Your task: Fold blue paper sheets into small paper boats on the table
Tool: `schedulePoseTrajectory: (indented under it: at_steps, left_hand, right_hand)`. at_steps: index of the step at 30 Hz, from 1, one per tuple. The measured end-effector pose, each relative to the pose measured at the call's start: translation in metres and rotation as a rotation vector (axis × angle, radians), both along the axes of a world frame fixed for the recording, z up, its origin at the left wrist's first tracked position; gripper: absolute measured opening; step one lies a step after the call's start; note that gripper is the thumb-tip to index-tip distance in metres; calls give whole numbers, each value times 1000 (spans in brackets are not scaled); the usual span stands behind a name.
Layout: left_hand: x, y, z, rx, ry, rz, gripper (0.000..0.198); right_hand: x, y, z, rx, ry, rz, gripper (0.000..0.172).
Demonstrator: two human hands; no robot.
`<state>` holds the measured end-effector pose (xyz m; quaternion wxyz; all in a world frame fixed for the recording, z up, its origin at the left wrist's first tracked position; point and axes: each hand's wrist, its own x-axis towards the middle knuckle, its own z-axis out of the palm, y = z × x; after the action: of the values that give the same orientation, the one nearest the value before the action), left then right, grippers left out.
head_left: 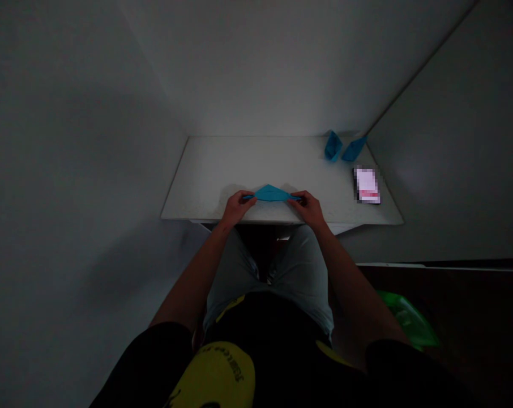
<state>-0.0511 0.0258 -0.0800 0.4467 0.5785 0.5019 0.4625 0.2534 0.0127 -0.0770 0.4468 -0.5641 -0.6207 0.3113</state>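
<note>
A blue folded paper boat (pixel 272 194) is held level just above the white table, its peak pointing away from me. My left hand (pixel 238 206) pinches its left tip between thumb and fingers. At the opposite end, my right hand (pixel 307 207) grips the right tip the same way. Two more blue paper boats stand at the back right of the table: one upright boat (pixel 333 147) and, beside it, a tilted boat (pixel 354 149).
The white table (pixel 209 170) is shallow, with walls behind it and on both sides. A phone-like object with a blurred pale face (pixel 367 186) lies near its right edge. Below, to the right, a green plastic object (pixel 409 320) rests on the dark floor.
</note>
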Motion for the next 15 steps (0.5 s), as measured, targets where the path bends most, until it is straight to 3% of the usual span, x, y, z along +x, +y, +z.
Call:
schedulePoseTrajectory:
  at_steps: [10,15]
  left_hand:
    - [7,-1,0,54,-16,45,41]
    - [10,-5,2,49,49,72,42]
  right_hand:
    - [-7,-3,6,37,-44,-18,53]
    - [-11,-5,9,62,-61,38,50]
